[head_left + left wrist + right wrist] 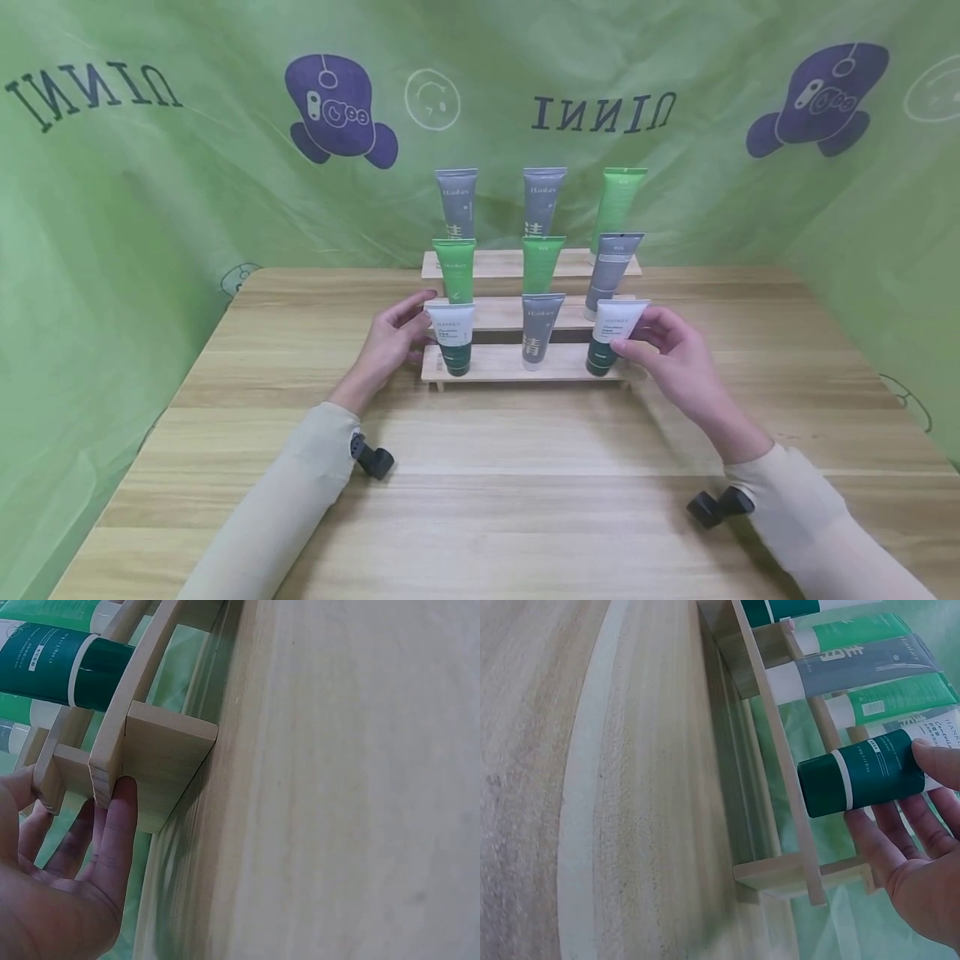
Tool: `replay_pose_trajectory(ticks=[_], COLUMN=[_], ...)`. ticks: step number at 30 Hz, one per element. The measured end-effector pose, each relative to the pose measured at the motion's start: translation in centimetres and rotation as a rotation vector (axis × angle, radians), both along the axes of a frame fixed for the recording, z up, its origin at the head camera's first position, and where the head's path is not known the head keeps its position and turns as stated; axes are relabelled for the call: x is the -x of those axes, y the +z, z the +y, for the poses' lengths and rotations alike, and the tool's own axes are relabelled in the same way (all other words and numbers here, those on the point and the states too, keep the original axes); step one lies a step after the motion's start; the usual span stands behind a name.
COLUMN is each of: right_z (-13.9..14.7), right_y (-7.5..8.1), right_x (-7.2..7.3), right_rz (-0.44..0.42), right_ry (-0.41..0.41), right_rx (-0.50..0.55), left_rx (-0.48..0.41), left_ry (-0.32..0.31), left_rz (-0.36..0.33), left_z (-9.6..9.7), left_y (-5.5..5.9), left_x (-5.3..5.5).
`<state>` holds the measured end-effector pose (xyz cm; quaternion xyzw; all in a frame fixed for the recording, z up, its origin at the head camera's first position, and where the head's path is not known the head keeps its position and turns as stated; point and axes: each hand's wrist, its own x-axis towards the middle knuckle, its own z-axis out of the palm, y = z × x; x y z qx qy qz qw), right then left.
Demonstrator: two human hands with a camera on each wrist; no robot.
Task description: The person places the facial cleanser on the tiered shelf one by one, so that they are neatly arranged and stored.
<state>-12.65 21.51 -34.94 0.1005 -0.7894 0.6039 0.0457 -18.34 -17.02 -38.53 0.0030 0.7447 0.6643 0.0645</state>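
Note:
A three-step wooden rack carries several squeeze tubes standing on their caps. At the right end of its lowest step, my right hand pinches a white and dark green tube between thumb and fingers; its cap is right at the step. My left hand is at the rack's left end, its fingers fairly straight. In the left wrist view, the index fingertip touches the end of the lowest step and the thumb lies by the step above. Near that hand stands another white and dark green tube.
A small grey tube stands mid-front. Behind it, the middle step has two green tubes and a grey one; the top step has two grey tubes and a green one. A green printed cloth surrounds the wooden table.

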Motion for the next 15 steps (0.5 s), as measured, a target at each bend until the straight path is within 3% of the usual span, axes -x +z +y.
replay_pose_trajectory(ticks=[15], right_z=[-0.17], right_y=[-0.81], right_x=[0.68], right_rz=[0.029], right_ry=[0.012], right_rx=[0.01], left_rx=[0.012], left_ry=[-0.004], left_rz=[-0.013], left_z=[-0.04], left_y=[0.04], left_x=[0.01])
